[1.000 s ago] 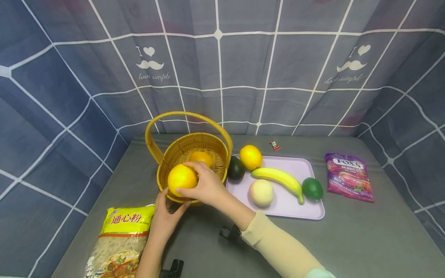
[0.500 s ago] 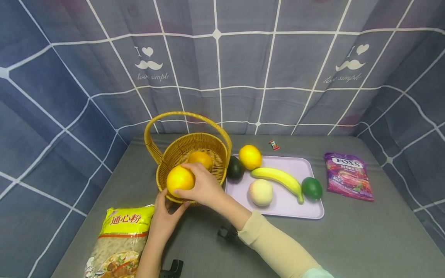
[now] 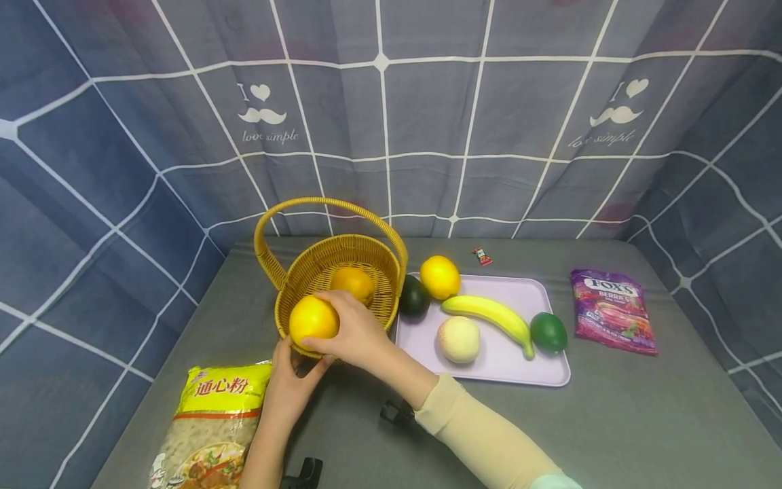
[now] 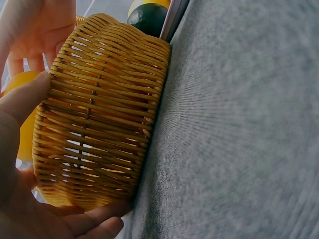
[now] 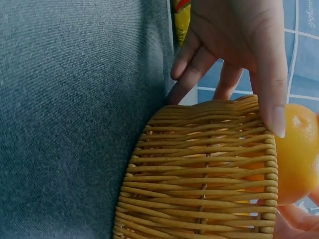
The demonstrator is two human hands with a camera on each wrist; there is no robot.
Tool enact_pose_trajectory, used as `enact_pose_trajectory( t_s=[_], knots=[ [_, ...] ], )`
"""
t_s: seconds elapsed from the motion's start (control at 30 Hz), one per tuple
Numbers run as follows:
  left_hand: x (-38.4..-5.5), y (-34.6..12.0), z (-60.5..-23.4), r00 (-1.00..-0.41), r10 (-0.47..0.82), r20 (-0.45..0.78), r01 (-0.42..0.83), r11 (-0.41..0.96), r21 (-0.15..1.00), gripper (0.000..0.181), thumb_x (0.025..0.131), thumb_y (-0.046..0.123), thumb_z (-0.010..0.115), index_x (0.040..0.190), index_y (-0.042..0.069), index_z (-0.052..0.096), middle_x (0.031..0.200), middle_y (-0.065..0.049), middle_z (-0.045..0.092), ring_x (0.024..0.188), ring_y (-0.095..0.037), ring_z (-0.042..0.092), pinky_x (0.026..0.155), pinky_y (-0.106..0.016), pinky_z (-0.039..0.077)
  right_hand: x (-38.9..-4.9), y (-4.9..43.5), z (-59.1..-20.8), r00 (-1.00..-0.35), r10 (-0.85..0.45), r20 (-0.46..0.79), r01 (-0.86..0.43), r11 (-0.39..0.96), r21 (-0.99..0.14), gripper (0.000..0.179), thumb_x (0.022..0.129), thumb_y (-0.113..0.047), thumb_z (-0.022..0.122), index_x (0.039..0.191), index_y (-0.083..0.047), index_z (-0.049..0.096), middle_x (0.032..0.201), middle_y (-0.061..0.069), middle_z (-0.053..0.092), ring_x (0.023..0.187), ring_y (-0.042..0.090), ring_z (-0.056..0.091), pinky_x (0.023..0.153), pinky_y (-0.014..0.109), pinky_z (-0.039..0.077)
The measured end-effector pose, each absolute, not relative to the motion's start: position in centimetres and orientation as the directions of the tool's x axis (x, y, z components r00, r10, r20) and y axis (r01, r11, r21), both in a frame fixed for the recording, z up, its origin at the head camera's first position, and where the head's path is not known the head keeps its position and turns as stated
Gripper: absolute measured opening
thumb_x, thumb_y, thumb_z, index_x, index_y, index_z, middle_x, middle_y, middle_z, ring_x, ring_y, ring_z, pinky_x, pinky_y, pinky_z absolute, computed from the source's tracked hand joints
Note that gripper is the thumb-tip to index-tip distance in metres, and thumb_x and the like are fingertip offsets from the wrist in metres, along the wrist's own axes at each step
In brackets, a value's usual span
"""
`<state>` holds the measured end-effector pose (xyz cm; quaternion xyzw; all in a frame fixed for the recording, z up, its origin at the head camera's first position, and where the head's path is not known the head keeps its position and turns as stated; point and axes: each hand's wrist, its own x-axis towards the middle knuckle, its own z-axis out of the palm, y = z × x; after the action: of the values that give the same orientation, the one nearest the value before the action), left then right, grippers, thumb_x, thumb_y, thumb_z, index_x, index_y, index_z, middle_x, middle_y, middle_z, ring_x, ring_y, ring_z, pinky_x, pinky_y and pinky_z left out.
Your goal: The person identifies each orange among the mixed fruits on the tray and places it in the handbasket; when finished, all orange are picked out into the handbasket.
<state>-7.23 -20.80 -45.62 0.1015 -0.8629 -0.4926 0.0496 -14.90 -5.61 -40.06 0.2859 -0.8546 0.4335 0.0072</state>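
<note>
A yellow wicker basket (image 3: 324, 261) with a tall arched handle stands at the left of the grey table. My left hand (image 3: 288, 387) holds its near left side, the thumb at the rim and the fingers around the wall in the left wrist view. My right hand (image 3: 357, 338) grips an orange (image 3: 311, 323) at the basket's near left rim. In the right wrist view this orange (image 5: 299, 154) shows just past the woven wall (image 5: 209, 169). Another orange (image 3: 352, 284) lies inside the basket, partly covered by the right hand.
Right of the basket, a lilac tray (image 3: 427, 353) bears a banana (image 3: 489, 314), a peach (image 3: 458, 339), an avocado (image 3: 414, 297), a green fruit (image 3: 548, 333) and a yellow fruit (image 3: 440, 276). A pasta bag (image 3: 216, 421), a purple candy bag (image 3: 613, 312) and a small red wrapper (image 3: 482, 256) lie around.
My right hand has shifted slightly left and toward the near side with the orange, showing more of the orange inside. The left hand and the basket stay in place.
</note>
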Motion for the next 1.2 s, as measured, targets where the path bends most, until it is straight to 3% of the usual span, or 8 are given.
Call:
enact_pose_trajectory(
  t_s=[0.17,0.37,0.77,1.0,1.2],
  knots=[
    [-7.2,-20.7,-45.7,-0.974,-0.225,-0.010,-0.124,0.500,0.857,0.088,0.082,0.049,0.074,0.146,0.011,0.026,0.145,-0.016,0.026,0.128,-0.043,0.043,0.103,-0.057,0.036,-15.0,-5.1,-39.7,-0.849,-0.448,0.281,-0.490,0.468,-0.735,0.073,0.078,-0.045,0.078,0.139,-0.020,0.048,0.135,-0.001,0.050,0.117,0.016,0.052,0.093,0.037,0.049],
    [-7.2,-20.7,-45.8,-0.973,-0.230,-0.008,-0.125,0.500,0.857,0.089,0.081,0.048,0.074,0.146,0.010,0.026,0.145,-0.017,0.026,0.129,-0.043,0.041,0.104,-0.055,0.036,-14.9,-3.6,-39.2,-0.857,-0.415,0.305,-0.482,0.439,-0.758,0.070,0.080,-0.043,0.077,0.139,-0.018,0.049,0.138,0.000,0.048,0.114,0.020,0.056,0.092,0.031,0.050],
    [-7.2,-20.6,-45.9,-0.969,-0.246,-0.005,-0.125,0.474,0.871,0.092,0.080,0.047,0.076,0.147,0.009,0.026,0.144,-0.019,0.027,0.129,-0.042,0.041,0.104,-0.055,0.036,-14.0,1.2,-38.1,-0.854,-0.325,0.405,-0.510,0.375,-0.774,0.062,0.083,-0.035,0.077,0.136,-0.018,0.051,0.137,-0.002,0.048,0.124,0.014,0.048,0.094,0.036,0.049],
    [-7.2,-20.7,-45.9,-0.969,-0.248,-0.004,-0.123,0.468,0.875,0.090,0.080,0.046,0.077,0.146,0.010,0.027,0.143,-0.018,0.028,0.129,-0.041,0.043,0.105,-0.054,0.036,-14.1,3.9,-38.0,-0.853,-0.246,0.461,-0.517,0.275,-0.811,0.043,0.084,-0.020,0.076,0.124,-0.017,0.060,0.123,0.001,0.057,0.107,0.016,0.056,0.082,0.034,0.055],
    [-7.2,-20.7,-46.0,-0.969,-0.246,0.001,-0.120,0.474,0.872,0.092,0.080,0.045,0.077,0.147,0.009,0.025,0.145,-0.019,0.027,0.129,-0.041,0.042,0.106,-0.053,0.035,-15.1,6.2,-37.7,-0.874,-0.158,0.459,-0.486,0.257,-0.836,0.039,0.085,-0.016,0.075,0.122,-0.012,0.062,0.119,0.009,0.060,0.108,0.025,0.059,0.082,0.032,0.055]
  ],
)
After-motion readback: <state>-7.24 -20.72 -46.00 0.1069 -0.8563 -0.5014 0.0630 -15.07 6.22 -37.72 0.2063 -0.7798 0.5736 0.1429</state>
